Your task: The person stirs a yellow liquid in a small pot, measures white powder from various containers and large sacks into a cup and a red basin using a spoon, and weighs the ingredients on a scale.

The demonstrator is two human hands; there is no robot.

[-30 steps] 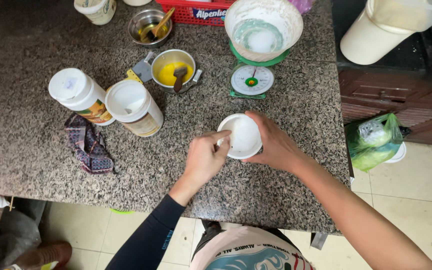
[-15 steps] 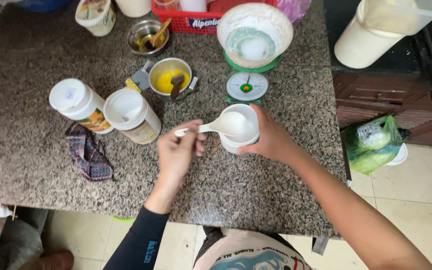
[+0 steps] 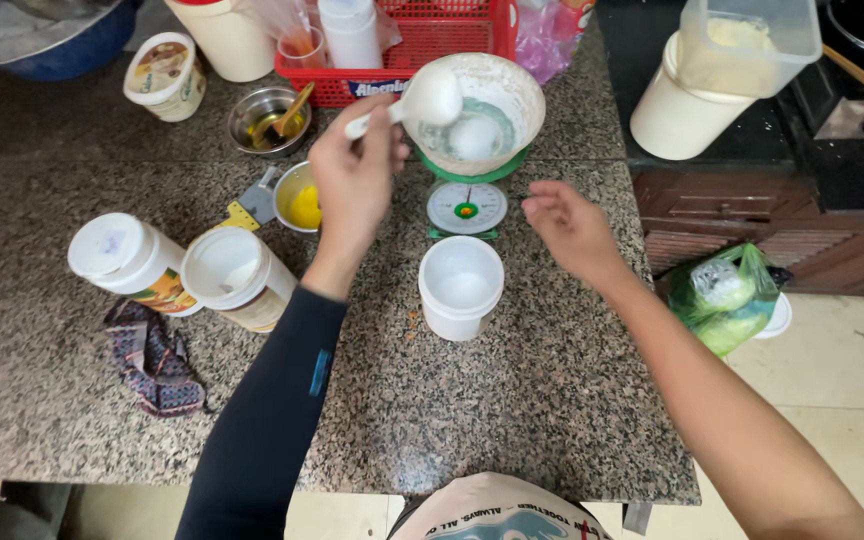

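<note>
The left hand point(image 3: 354, 180) pinches the handle of a white plastic spoon point(image 3: 422, 100), fingers pressed together around it, and holds the loaded bowl of the spoon over the near rim of the white bowl point(image 3: 512, 90) that sits on the green kitchen scale point(image 3: 466, 205). White powder already lies in the bottom of that bowl. To do this well, the person should tip the spoon slowly over the middle of the bowl, well inside the rim, and watch the dial of the scale below, adding little by little so the needle does not overshoot. The right hand point(image 3: 570, 225) hovers just right of the dial, fingers loosely spread and holding nothing.

The open white tub point(image 3: 460, 285) with powder in it stands on the speckled tabletop point(image 3: 512, 400) just in front of the scale, directly under the path back from the bowl, so a careless return could knock it. To the left stand a small metal cup of yellow paste point(image 3: 297, 200) close by the left wrist, two white-lidded jars point(image 3: 182, 270) and a patterned cloth point(image 3: 152, 355). Behind the scale a red basket point(image 3: 452, 30) crowds the bowl's far side. A green bag point(image 3: 727, 295) hangs off the tabletop's right edge.
</note>
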